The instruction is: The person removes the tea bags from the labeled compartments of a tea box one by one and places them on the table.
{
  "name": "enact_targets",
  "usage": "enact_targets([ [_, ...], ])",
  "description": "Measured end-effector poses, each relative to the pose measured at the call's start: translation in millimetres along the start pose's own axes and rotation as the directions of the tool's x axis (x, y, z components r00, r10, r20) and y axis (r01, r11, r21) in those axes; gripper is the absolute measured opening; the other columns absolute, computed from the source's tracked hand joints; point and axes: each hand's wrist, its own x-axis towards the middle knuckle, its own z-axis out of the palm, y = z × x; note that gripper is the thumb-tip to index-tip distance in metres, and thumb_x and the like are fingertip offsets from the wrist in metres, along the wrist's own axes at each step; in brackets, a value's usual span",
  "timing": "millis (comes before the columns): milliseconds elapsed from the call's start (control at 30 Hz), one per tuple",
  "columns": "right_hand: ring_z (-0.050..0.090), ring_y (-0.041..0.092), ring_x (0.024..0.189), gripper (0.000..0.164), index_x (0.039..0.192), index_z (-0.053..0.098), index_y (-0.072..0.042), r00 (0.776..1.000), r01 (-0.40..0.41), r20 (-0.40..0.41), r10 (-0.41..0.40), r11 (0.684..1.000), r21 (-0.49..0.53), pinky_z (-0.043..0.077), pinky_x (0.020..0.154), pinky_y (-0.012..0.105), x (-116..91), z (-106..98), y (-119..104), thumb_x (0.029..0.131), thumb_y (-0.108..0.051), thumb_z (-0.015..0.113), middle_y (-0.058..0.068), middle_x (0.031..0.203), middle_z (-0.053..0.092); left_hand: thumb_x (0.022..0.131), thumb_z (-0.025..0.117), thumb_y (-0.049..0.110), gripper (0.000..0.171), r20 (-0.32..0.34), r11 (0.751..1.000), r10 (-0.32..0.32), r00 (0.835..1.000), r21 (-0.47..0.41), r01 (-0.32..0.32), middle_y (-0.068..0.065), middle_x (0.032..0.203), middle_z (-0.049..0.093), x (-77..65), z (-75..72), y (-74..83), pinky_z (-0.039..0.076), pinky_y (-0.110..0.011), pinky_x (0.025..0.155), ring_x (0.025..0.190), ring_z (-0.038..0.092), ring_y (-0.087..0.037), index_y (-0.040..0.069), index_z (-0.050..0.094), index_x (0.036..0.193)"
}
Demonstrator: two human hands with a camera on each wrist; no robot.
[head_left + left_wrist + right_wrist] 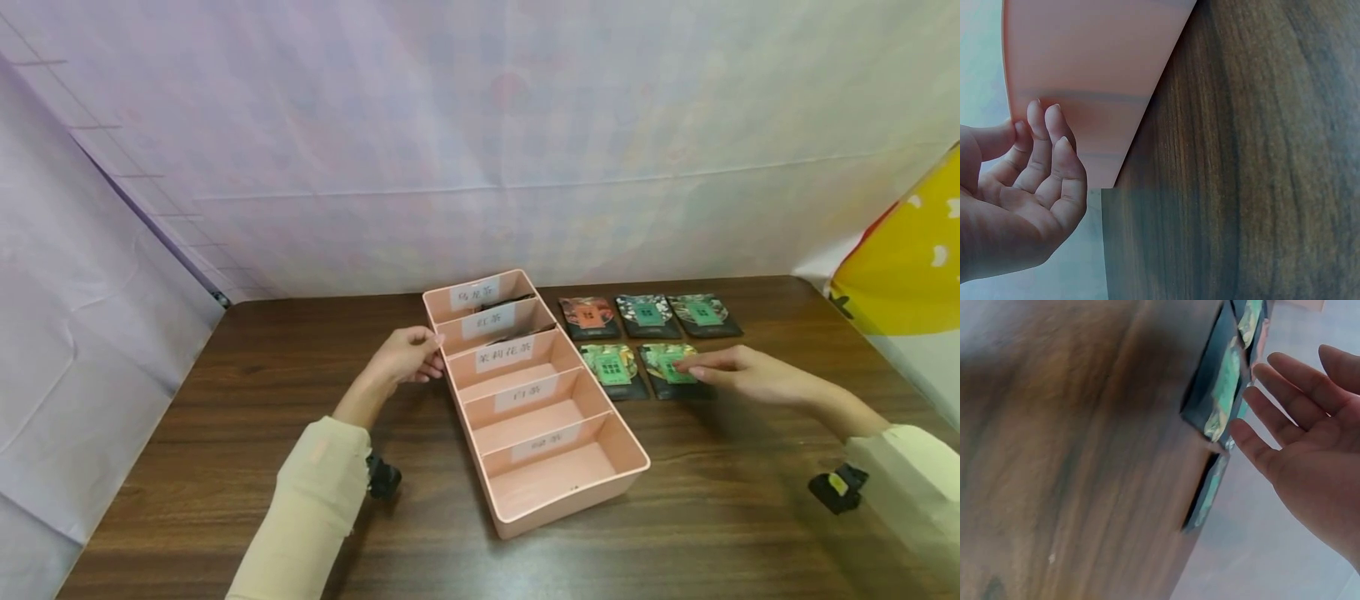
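Observation:
A pink divided box (570,502) stands at an angle on the table, its several compartments marked with white paper labels. My left hand (405,354) pinches its left rim between thumb and index finger, as the left wrist view shows; the other fingers curl loosely by the wall. Dark packets (521,335) poke up in the two farthest compartments. My right hand (757,379) hovers with extended fingers over the near right green tea sachet (667,364); it grips nothing in the right wrist view. Another green sachet (613,371) lies between that one and the box.
Behind the green sachets a row holds a red-orange sachet (588,315), a sachet with white flowers (647,313) and a dark green one (705,313). The brown wooden table (247,433) ends at a pale cloth backdrop (360,167). A yellow cloth (907,258) hangs at right.

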Motion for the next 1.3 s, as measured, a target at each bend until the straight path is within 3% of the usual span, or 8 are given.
enact_targets([
  [333,0.047,0.037,0.114,0.035,0.123,0.055,0.000,0.998,0.056,-0.013,-0.056,0.998,-0.009,0.041,0.088,0.052,18,-4,-19,0.098,-0.022,0.044,0.019,0.124,0.053,0.097,0.047,0.018,0.019,-0.001,1.000,0.001,1.000,-0.001,-0.001,-0.004,0.064,0.055,-0.8,0.7,0.1,0.046,-0.023,0.052,0.055,0.056,-0.011,0.001,0.051,0.088],
  [667,0.047,0.037,0.115,0.035,0.125,0.053,-0.002,0.992,0.121,0.030,-0.122,0.991,0.053,0.042,0.087,0.051,35,-4,-43,0.098,-0.022,0.044,0.017,0.126,0.052,0.096,0.048,0.018,0.020,-0.001,1.000,0.001,1.000,-0.003,-0.001,-0.004,0.064,0.055,-2.1,0.8,0.2,0.046,-0.024,0.052,0.055,0.056,-0.012,0.000,0.052,0.089],
  [867,0.053,0.031,0.111,0.032,0.123,0.056,-0.006,0.982,0.188,0.026,-0.188,0.982,0.000,0.044,0.087,0.047,44,-4,-56,0.098,-0.021,0.043,0.013,0.123,0.056,0.097,0.047,0.018,0.020,-0.003,1.000,-0.005,1.000,0.001,0.005,-0.004,0.064,0.055,-1.7,0.4,0.3,0.046,-0.024,0.052,0.055,0.056,-0.012,0.001,0.051,0.088],
  [1000,0.056,0.029,0.106,0.030,0.122,0.058,-0.008,0.981,0.192,0.023,-0.191,0.981,-0.027,0.045,0.084,0.047,51,-3,-64,0.098,-0.021,0.044,0.012,0.122,0.057,0.097,0.047,0.018,0.019,0.000,1.000,0.000,1.000,0.000,0.000,-0.004,0.063,0.055,-0.9,0.4,-0.4,0.046,-0.024,0.052,0.054,0.056,-0.011,0.001,0.051,0.088],
  [1133,0.055,0.030,0.107,0.029,0.119,0.059,-0.008,0.979,0.201,0.037,-0.200,0.979,-0.014,0.045,0.084,0.046,59,-3,-74,0.098,-0.020,0.043,0.014,0.123,0.055,0.096,0.048,0.017,0.019,0.000,1.000,0.004,1.000,0.001,-0.004,-0.004,0.064,0.056,-1.3,0.0,-0.3,0.045,-0.023,0.051,0.054,0.056,-0.011,0.001,0.052,0.088],
  [1300,0.057,0.030,0.103,0.027,0.116,0.060,-0.002,0.962,0.270,0.050,-0.269,0.963,-0.014,0.048,0.080,0.041,69,-3,-85,0.098,-0.013,0.044,0.017,0.123,0.055,0.096,0.048,0.018,0.019,-0.001,1.000,-0.001,1.000,-0.001,0.001,-0.004,0.064,0.056,-1.6,-0.3,0.5,0.045,-0.023,0.051,0.055,0.056,-0.011,0.002,0.052,0.087],
])
